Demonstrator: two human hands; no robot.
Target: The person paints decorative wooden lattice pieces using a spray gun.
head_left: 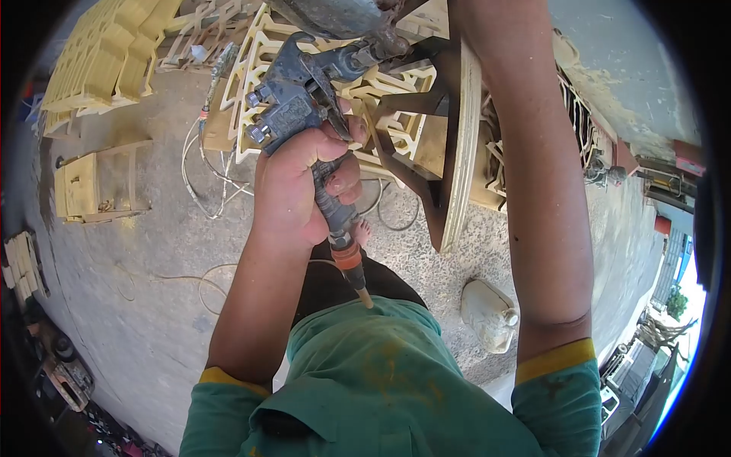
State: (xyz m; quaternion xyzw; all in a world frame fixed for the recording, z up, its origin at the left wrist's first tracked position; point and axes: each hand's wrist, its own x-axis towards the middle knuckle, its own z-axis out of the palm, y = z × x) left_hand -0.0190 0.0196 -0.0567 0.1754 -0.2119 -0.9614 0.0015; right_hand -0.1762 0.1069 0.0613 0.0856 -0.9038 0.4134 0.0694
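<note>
My left hand (304, 183) is wrapped round the grip of a spray gun (293, 114), with fingers at its trigger. The gun's dark, worn body points up and away, and a grey paint cup (335, 17) shows at its front. Below the grip, an orange coupling (348, 257) joins an air hose. Of my right hand (491, 19) only the wrist end shows at the top edge; its fingers are out of frame. Beside that arm stands a plywood-edged frame piece (461, 160) with dark, angular inner faces. Whether my right hand touches it cannot be made out.
Cream-coloured zigzag pieces are stacked (106, 57) at the upper left, and more lie on a rack (255, 72) behind the gun. A yellowish wooden box frame (80, 186) sits left. A whitish jerrycan (487, 314) stands on the floor at right. Thin hose loops (202, 283) trail nearby.
</note>
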